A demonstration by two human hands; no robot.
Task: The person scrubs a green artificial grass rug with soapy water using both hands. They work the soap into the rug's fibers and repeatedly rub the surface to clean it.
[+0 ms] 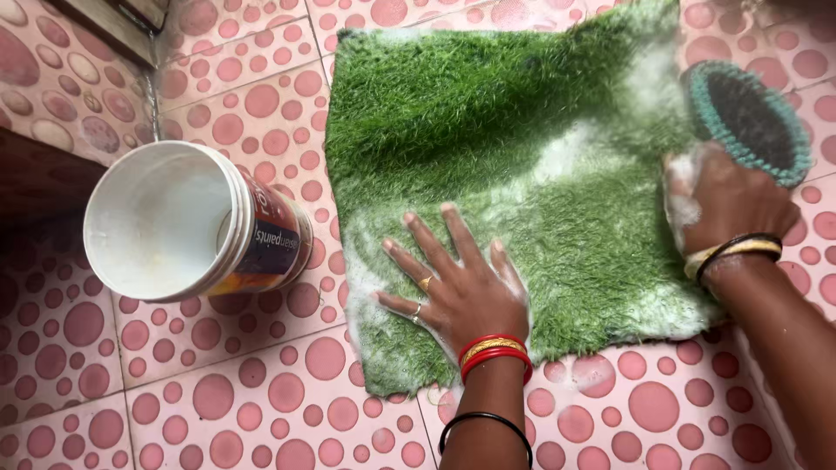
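Note:
A green grass-like mat (522, 148), streaked with white soap foam, lies flat on the pink dotted floor tiles (261, 400). My left hand (453, 278) presses palm-down on the mat's near left part, fingers spread. At the mat's right edge my right hand (723, 200), foamy at the knuckles, grips the handle of a teal scrubbing brush (749, 117) with dark bristles turned upward.
A white plastic bucket (174, 222) with a coloured label stands on the tiles left of the mat, its inside looking empty. A dark step or ledge (35, 174) runs along the far left, with a wall edge at the top left.

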